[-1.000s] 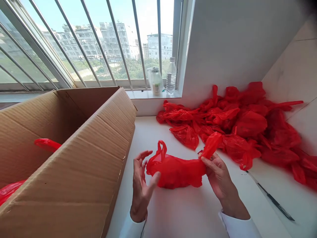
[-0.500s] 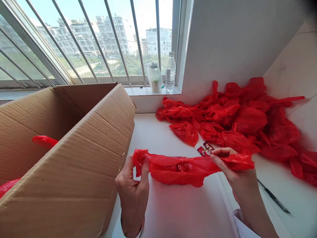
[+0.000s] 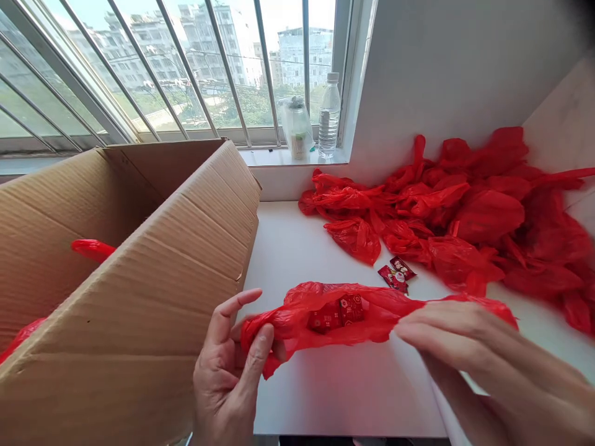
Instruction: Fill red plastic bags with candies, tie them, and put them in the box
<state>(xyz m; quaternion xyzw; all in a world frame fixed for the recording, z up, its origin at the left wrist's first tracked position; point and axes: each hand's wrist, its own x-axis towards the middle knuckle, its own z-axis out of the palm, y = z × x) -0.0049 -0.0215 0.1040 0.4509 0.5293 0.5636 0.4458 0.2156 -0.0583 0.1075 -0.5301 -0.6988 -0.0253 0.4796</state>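
A red plastic bag (image 3: 344,316) with small red packets inside is stretched sideways just above the white table (image 3: 334,390). My left hand (image 3: 227,371) pinches its left handle between thumb and fingers. My right hand (image 3: 474,353) grips the right handle, fingers pressed together over the plastic. Two small red sweet packets (image 3: 395,274) lie loose on the table just behind the bag.
A large open cardboard box (image 3: 153,279) stands at the left with red bags inside. A heap of filled red bags (image 3: 465,210) covers the back right. A water bottle (image 3: 329,114) and a jar (image 3: 297,127) stand on the window sill.
Both hands took the bag's two handles and pulled it out flat and wide. The view moved nearer, and the two loose packets came into sight behind the bag.
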